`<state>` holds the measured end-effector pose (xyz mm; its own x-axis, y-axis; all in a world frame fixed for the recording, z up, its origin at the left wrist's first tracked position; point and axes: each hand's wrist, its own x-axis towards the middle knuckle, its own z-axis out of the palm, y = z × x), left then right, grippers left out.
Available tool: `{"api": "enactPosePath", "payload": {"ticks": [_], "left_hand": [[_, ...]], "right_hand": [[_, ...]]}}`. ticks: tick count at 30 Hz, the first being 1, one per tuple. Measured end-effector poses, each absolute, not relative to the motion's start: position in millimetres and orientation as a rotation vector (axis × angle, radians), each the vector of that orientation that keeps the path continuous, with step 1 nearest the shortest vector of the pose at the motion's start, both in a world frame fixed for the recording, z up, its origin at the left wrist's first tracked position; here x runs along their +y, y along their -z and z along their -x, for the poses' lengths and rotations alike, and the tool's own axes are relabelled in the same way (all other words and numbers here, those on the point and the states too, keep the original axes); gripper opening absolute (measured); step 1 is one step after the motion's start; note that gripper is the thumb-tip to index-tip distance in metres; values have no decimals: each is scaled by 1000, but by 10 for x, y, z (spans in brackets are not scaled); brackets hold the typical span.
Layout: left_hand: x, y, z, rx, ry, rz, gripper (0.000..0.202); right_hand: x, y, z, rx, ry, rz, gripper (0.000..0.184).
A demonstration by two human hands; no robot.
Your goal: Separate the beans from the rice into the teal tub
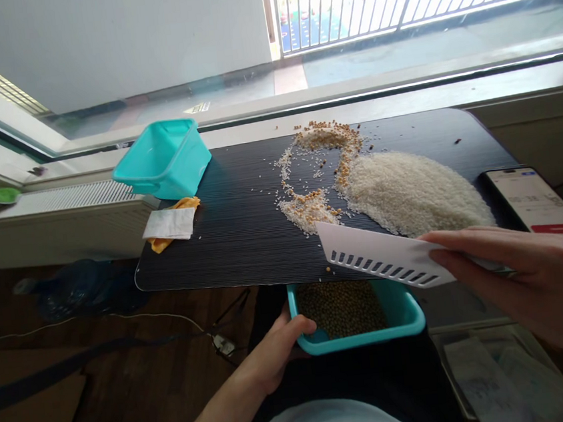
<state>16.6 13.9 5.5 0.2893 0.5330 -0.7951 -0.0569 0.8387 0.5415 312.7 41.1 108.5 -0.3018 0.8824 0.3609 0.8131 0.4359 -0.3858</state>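
My left hand (281, 344) grips the left end of a turquoise plastic container (360, 343), thumb over its rim. The container sits just below the table's front edge and holds small greenish-brown beans (344, 306). In my right hand (513, 267) is a flat white slotted plastic scraper (381, 254), held at the front edge of the table. Its far corner touches or hovers by a small pile of rice mixed with tan beans (310, 210). A large heap of white rice (414, 187) lies behind the scraper. More tan beans (326, 134) are scattered at the back.
A second turquoise container (168, 161) stands at the table's back left corner. Before it lies a folded white tissue (169, 224) on a yellow cloth (159, 245). A phone (537, 201) rests at the right end of the dark table (234, 243). The window (168, 41) runs behind.
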Motion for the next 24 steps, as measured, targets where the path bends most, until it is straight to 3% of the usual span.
{"api": "enactPosePath", "payload": {"ticks": [9,24], "left_hand": [[127,-55,-168,1224,-418,-440,49],[125,-53,-174,1233,-413,-450,49]], "right_hand": [[367,-1091,-3111,-2173,-131,1441,20],[313,-1111,-2910,-2010,-365,1531,23]]}}
